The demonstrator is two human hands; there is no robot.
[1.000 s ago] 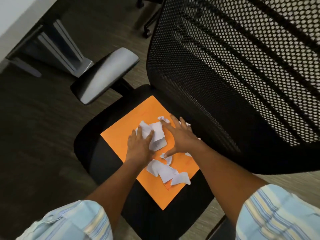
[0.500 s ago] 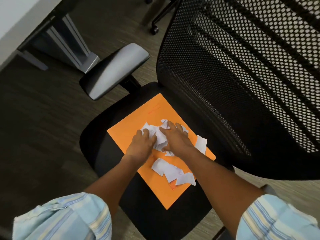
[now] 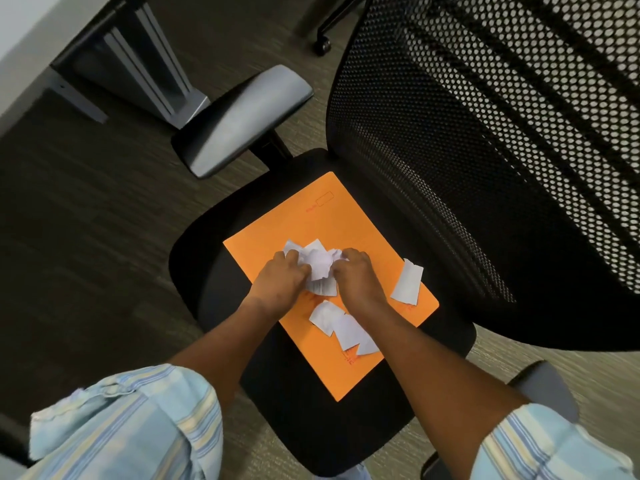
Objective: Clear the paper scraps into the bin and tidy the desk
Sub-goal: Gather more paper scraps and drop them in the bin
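An orange envelope (image 3: 325,216) lies flat on the black seat of an office chair (image 3: 294,420). White paper scraps lie on it. A crumpled bunch of scraps (image 3: 317,261) is squeezed between my left hand (image 3: 282,284) and my right hand (image 3: 356,280), both curled around it. One loose scrap (image 3: 407,282) rests to the right of my right hand. Several more loose scraps (image 3: 341,327) lie just below my hands, partly under my right forearm.
The chair's black mesh backrest (image 3: 485,150) rises on the right, its grey armrest (image 3: 242,116) at upper left. A desk leg (image 3: 156,71) stands on the dark carpet at top left. Another chair's caster (image 3: 322,45) shows at top.
My hands went from flat and spread over the scraps to curled together, bunching the paper between them. The scrap on the right came out from under my right hand.
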